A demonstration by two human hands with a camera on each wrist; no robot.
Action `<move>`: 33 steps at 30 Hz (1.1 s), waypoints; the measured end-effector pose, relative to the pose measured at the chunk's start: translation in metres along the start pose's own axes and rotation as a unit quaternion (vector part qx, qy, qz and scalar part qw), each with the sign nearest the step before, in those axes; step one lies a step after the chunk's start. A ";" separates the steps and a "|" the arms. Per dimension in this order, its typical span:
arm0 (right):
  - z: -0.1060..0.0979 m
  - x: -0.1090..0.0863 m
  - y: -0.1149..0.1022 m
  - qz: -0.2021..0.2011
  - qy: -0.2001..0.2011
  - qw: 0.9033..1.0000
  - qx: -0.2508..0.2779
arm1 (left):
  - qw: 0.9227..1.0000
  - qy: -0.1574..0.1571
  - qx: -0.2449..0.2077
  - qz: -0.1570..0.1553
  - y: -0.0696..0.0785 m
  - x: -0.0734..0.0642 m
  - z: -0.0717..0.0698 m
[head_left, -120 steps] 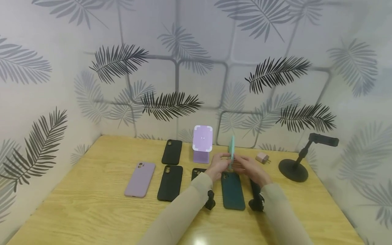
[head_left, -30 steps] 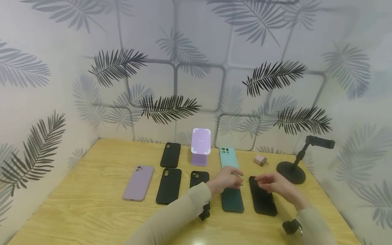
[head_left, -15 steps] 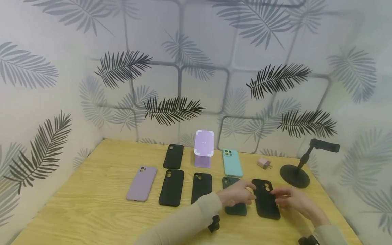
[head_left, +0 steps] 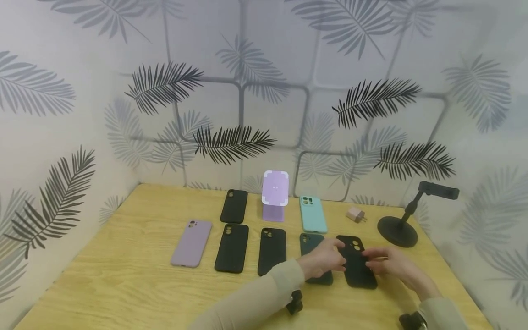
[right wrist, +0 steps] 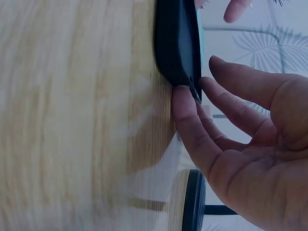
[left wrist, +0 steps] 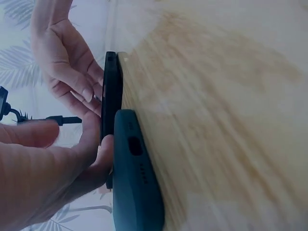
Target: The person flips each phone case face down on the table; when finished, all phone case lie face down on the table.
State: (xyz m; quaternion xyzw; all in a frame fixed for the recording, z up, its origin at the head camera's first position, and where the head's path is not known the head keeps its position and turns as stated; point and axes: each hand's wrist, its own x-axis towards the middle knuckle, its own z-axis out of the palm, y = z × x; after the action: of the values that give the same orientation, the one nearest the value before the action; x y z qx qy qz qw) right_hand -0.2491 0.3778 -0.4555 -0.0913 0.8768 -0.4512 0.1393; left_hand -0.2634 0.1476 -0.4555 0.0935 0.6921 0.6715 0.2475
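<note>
A black phone case [head_left: 360, 271] with camera cutouts lies at the right end of the front row, between my two hands. My left hand [head_left: 323, 257] reaches over a dark teal phone case [head_left: 324, 278], its fingers at the black case's left edge. From the other side, my right hand [head_left: 397, 266] touches the right edge with its fingertips. The right wrist view shows fingertips low against the black case [right wrist: 175, 43], the thumb apart from it. In the left wrist view the left thumb is raised off the black case [left wrist: 111, 91], beside the dark teal case [left wrist: 134, 192].
A mint phone case [head_left: 314, 220] lies behind. Leftward are several black cases [head_left: 232, 250] and a lilac case [head_left: 191, 245]. A purple phone stand [head_left: 275, 189] stands at the back, a pink charger plug [head_left: 355, 214] and a black phone stand [head_left: 398, 231] at the right.
Four seconds ago both hands held the mint case upright; now it lies flat at the back. The hands have since moved to either side of the rightmost black case.
</note>
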 end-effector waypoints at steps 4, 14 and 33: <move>0.002 0.000 -0.002 0.003 -0.002 1.000 0.009 | 0.999 0.032 -0.010 0.000 0.000 0.001 0.001; 0.009 0.007 -0.006 0.001 -0.051 0.991 0.120 | 0.998 0.028 -0.049 0.010 0.000 -0.001 -0.007; 0.024 0.015 -0.021 0.031 -0.065 0.979 0.191 | 0.995 0.004 -0.097 0.019 0.000 -0.002 -0.005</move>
State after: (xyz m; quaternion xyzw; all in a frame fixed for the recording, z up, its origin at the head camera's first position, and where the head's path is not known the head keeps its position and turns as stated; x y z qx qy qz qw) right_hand -0.2546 0.3429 -0.4539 -0.0643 0.7658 -0.5991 0.2247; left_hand -0.2642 0.1419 -0.4555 0.0795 0.6232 0.7402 0.2394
